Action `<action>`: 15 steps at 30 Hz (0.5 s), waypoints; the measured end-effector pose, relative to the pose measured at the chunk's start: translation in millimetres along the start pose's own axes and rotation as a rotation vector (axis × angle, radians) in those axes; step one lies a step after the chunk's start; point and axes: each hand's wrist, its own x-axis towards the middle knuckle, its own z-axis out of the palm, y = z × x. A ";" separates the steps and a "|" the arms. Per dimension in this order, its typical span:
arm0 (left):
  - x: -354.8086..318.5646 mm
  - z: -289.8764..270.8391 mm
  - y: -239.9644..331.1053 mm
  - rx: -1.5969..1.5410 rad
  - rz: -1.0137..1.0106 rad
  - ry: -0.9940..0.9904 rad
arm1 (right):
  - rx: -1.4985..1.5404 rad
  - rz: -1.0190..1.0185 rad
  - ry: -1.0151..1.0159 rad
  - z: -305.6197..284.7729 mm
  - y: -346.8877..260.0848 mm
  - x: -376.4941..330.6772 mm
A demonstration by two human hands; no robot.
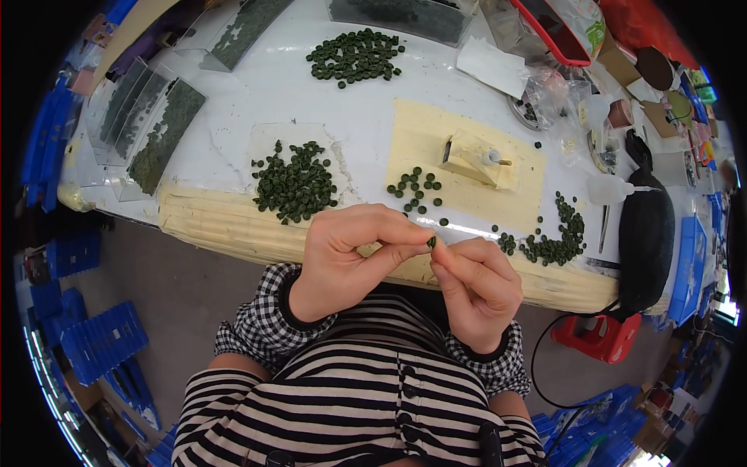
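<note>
A small dark green round piece [431, 242] is pinched between the thumb and forefinger of my left hand [342, 253], just in front of the table's padded edge. My right hand [481, 284] meets it from the other side, its fingers closed and their tips pressed against the same piece. Fingers partly cover the piece. Beyond my left hand lies a heap of similar green pieces [294, 183]. Several loose green pieces [415, 187] are spread just past my fingertips, and another group of green pieces [559, 237] lies beyond my right hand.
Farther back is another green heap [356, 56]. A tape-covered block [481, 159] with a small nozzle-like tip stands on a cream sheet [412, 128]. Clear trays [167, 136] sit left. A white squeeze bottle [608, 189] and black cushion-like object [647, 241] are right. Below stands a red jug [599, 338].
</note>
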 end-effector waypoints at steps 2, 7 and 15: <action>0.2 0.0 -0.8 0.006 0.008 0.001 | 0.006 0.008 0.004 0.4 1.4 -1.0; 0.5 0.7 -2.3 0.020 0.027 0.007 | 0.015 0.013 0.012 1.2 2.4 -1.3; 0.9 0.8 -3.9 0.035 0.040 0.006 | 0.032 0.042 0.012 1.6 3.5 -2.1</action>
